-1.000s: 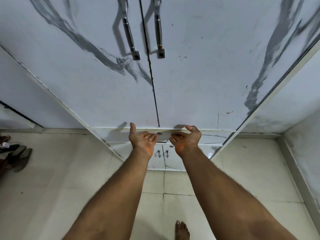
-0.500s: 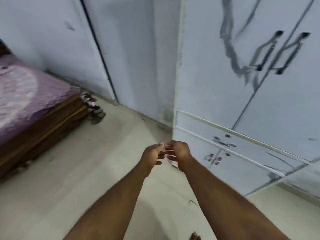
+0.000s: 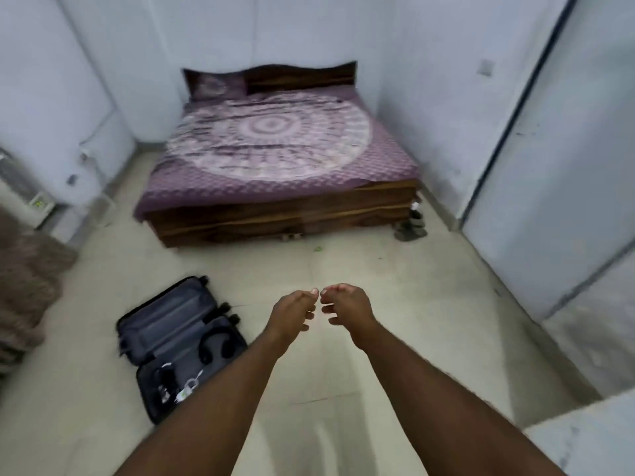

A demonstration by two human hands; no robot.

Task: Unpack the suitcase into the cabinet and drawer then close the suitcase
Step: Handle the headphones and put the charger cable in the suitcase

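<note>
We list: suitcase (image 3: pixel 178 341) open on floor (image 3: pixel 395 304) — headphones (image 3: pixel 214 345) inside; left hand (image 3: pixel 292 316), right hand (image 3: pixel 347 305) — fingers loosely curled, holding nothing.

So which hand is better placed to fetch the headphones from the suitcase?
Probably the left hand: the open suitcase with the headphones lies on the floor to its side. The right hand is farther off. Both hold nothing.

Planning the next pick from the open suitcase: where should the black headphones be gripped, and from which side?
Probably the headband arch of the headphones: they lie flat in the nearer half of the open suitcase, band curving toward the bed, ear cups toward the person. Come straight down from above and pinch the top of the arch; it looks thin and free of the small items nearby. Both the left hand and right hand hold nothing.
</note>
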